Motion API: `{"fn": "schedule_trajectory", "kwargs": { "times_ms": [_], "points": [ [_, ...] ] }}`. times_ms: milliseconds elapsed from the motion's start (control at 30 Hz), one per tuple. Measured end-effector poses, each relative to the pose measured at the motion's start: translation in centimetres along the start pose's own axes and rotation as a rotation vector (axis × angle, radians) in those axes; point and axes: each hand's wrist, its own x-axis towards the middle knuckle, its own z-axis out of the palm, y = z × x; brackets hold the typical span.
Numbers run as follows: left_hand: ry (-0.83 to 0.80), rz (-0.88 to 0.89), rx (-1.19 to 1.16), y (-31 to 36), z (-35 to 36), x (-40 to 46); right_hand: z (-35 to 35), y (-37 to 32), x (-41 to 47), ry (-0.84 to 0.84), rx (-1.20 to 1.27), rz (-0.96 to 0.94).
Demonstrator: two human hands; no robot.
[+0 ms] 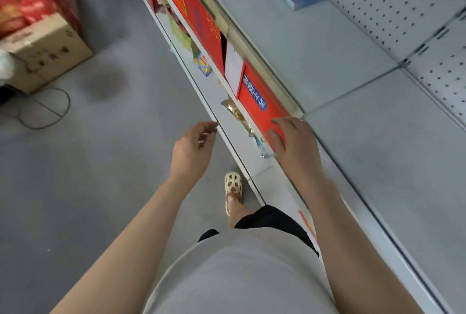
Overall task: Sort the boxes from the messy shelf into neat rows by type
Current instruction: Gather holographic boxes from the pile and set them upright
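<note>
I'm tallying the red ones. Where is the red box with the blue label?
In the head view, the red box with the blue label stands under the upper shelf, right of the white box, right hand touching it.

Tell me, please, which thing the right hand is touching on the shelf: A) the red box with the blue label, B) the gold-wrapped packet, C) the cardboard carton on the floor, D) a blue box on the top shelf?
A: the right hand has its fingers curled on the near corner of the red box with the blue label; the left hand holds nothing.
</note>
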Motion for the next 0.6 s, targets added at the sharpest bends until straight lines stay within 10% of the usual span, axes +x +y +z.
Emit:
{"fn": "schedule_trajectory", "kwargs": {
  "times_ms": [600],
  "points": [
    [-0.139, 0.269, 0.046, 6.4, -4.2, 42.7, -2.1, -1.2, 42.5, 0.335, -0.051, 0.152]
  ]
}}
